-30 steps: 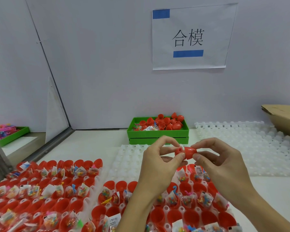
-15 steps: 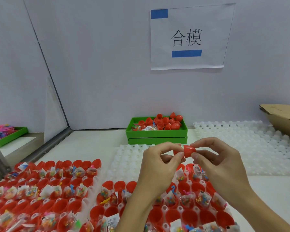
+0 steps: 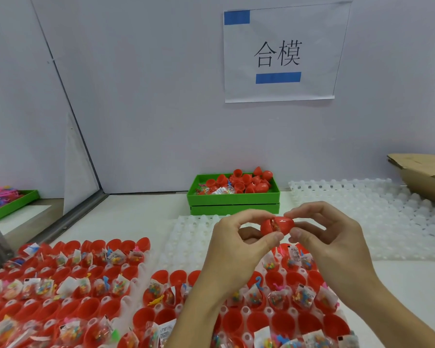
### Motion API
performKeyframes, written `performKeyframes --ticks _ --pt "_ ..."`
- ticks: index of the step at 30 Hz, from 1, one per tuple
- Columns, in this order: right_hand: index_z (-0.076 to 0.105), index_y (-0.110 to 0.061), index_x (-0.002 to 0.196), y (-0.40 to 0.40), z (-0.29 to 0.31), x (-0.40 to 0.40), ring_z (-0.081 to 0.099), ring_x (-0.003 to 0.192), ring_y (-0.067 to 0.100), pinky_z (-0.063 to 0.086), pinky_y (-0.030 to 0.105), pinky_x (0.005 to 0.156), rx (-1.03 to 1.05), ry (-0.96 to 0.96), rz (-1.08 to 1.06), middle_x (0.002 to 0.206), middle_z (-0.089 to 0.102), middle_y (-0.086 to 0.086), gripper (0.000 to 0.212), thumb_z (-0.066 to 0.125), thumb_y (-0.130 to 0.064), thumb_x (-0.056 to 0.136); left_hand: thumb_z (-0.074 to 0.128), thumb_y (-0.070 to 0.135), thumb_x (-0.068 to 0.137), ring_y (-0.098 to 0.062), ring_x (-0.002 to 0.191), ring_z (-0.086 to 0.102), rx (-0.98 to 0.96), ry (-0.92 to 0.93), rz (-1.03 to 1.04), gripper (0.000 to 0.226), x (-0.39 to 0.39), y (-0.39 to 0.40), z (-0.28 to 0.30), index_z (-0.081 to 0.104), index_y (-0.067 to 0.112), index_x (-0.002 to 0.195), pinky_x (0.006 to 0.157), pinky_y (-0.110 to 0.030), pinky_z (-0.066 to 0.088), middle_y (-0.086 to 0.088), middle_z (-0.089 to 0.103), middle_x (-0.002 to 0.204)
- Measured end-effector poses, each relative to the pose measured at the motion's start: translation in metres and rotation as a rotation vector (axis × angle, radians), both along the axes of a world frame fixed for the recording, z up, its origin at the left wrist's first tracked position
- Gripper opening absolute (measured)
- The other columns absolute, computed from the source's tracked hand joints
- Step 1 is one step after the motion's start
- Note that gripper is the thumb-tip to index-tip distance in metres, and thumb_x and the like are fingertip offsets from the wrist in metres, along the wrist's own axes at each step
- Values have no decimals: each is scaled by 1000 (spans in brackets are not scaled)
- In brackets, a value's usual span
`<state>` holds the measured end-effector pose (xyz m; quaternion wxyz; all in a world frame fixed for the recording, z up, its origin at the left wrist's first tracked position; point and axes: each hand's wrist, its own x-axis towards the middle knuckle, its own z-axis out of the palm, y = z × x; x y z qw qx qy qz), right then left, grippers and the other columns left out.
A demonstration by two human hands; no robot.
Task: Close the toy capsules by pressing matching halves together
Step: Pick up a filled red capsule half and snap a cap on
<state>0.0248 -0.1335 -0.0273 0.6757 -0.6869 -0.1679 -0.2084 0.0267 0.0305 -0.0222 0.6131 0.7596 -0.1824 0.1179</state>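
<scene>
Both my hands hold one red toy capsule [image 3: 279, 226] in the air over the trays. My left hand [image 3: 239, 249] pinches its left half between thumb and fingers. My right hand [image 3: 329, 242] pinches its right half. The two halves meet with a small gap on top, where a toy packet shows inside. Below lie white trays [image 3: 186, 237] holding several open red capsule halves [image 3: 256, 322], many with small toy packets in them.
A green bin [image 3: 234, 199] of loose red halves stands at the back centre. White trays [image 3: 362, 209] without capsules lie to the right, with a cardboard box [image 3: 427, 177] beyond. Another green tray [image 3: 13, 204] of coloured toys sits far left behind a divider.
The two halves have come further together in my hands, now overlapping with only a small gap. Both hands stay at about the same place.
</scene>
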Motion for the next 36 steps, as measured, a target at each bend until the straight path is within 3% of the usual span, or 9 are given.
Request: performKeyframes --ticks 8,13,16,18,22,27,36 --pt "68 -18 87 3 0 -1 74 80 15 56 17 66 11 -16 -25 89 75 -5 34 67 15 82 85 13 74 -7 78 72 -80 -39 25 29 0 -3 1 73 23 98 70 -15 55 10 74 89" --pt "72 -20 89 0 5 -4 73 88 18 57 20 69 -31 -38 70 92 75 -1 35 69 13 81 83 11 75 -15 77 74 -158 -10 0 27 1 -4 1 73 22 98 72 -21 57 3 75 86" --pt "73 -18 93 0 6 -5 73 89 18 58 22 71 -59 -47 76 94 74 -1 31 73 9 77 81 21 73 -18 78 75 -185 -3 -21 27 0 -3 2 74 22 99 73 -23 58 1 76 87" --pt "73 -18 94 2 6 -4 72 86 17 59 23 70 -98 -48 36 92 74 -3 32 73 9 77 81 22 70 -16 83 75 -180 9 -48 33 0 -2 2 74 24 103 75 -21 57 2 77 89" --pt "73 -20 93 1 6 -4 73 82 15 59 22 67 -70 -26 12 89 75 -5 31 74 6 77 80 7 77 -9 89 73 -116 0 -75 46 1 -1 1 68 25 118 80 -16 55 9 76 94" --pt "74 -24 97 1 4 -4 74 83 12 57 17 70 -78 26 27 90 77 -8 28 75 -3 77 82 8 75 -8 88 73 -68 -49 26 37 2 -2 -1 73 33 102 79 -19 57 11 76 91" --pt "75 -21 94 2 4 -4 75 72 15 57 18 62 -53 37 24 81 77 -5 27 74 0 78 77 7 81 -5 94 70 10 -87 13 40 4 -3 -5 71 27 115 84 -18 55 11 73 99"
